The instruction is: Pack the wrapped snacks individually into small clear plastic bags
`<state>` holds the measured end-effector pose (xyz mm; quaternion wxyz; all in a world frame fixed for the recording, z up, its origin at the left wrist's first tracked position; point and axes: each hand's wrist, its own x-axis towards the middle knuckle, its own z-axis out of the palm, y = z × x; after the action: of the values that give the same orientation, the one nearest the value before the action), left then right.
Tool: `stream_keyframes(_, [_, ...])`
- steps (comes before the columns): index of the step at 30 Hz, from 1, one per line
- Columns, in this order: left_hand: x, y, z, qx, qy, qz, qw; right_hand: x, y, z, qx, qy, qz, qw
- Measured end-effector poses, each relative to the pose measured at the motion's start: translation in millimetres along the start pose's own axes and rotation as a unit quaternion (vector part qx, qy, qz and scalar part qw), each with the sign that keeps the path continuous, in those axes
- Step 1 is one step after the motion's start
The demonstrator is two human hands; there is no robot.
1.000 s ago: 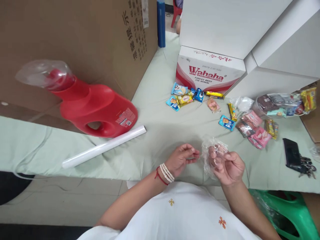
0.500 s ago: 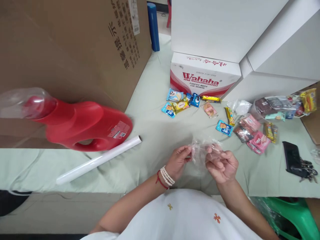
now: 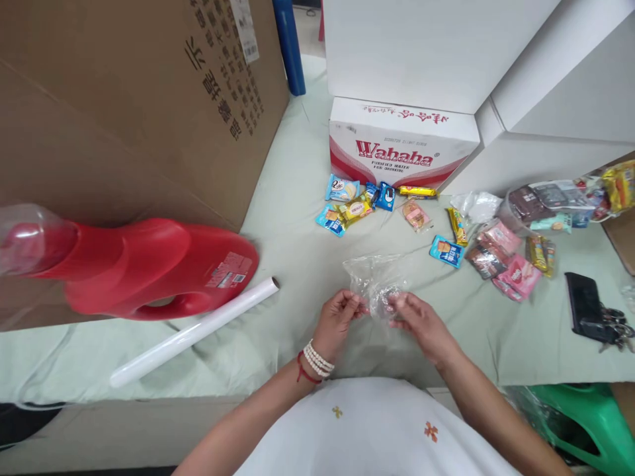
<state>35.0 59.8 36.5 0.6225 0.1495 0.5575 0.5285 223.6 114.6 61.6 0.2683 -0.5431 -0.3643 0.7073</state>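
A clear, crinkled plastic bag (image 3: 374,277) is held between my hands, low over the pale green cloth. My left hand (image 3: 340,320), with a beaded bracelet and a red cord at the wrist, pinches the bag's left side. On its right side, the fingers of my right hand (image 3: 419,320) are closed on the plastic. Beyond the bag lie several wrapped snacks, among them a yellow packet (image 3: 356,208), a blue packet (image 3: 446,251) and a pink packet (image 3: 518,276). I see nothing inside the bag.
A red jug (image 3: 163,268) lies at the left by a big cardboard box (image 3: 124,99), with a white roll (image 3: 198,334) in front. A Wahaha carton (image 3: 401,145) stands behind the snacks. At the right are a plastic tub (image 3: 513,218), a black phone (image 3: 585,304) and keys (image 3: 618,330).
The plastic bag has moved slightly left and is spread wider. My right hand has turned from palm-up to gripping the bag's right side. The camera view has shifted a little.
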Motion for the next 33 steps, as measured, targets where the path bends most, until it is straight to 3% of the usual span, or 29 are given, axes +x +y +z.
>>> stream_keyframes(4, [2, 6, -8, -0.057, 0.045, -0.003, 0.997, 2, 8, 13, 0.029, 0.066, -0.075, 0.995])
stream_keyframes(8, [8, 17, -28, -0.124, 0.078, -0.019, 0.989, 4, 2, 3, 0.126, 0.057, 0.006, 0.990])
stream_keyframes(12, [18, 24, -42, -0.060, 0.145, -0.005, 0.988, 4, -2, -10, 0.132, 0.058, 0.049, 0.988])
stream_keyframes(15, [25, 28, -47, -0.011, 0.158, 0.011, 0.987, 7, -8, -22, 0.112, 0.047, 0.047, 0.991])
stream_keyframes(19, [29, 31, -51, 0.067, 0.136, 0.020, 0.988, 16, -13, -41, 0.000, 0.029, 0.020, 0.999])
stream_keyframes(23, [23, 33, -50, 0.108, 0.084, -0.025, 0.990, 22, -6, -52, -0.118, 0.072, -0.005, 0.990])
stream_keyframes(28, [6, 35, -45, 0.137, -0.108, -0.115, 0.978, 20, 0, -56, -0.059, 0.081, 0.008, 0.995])
stream_keyframes(33, [-1, 37, -40, 0.072, -0.089, -0.066, 0.991, 17, -6, -62, 0.046, 0.090, -0.003, 0.995])
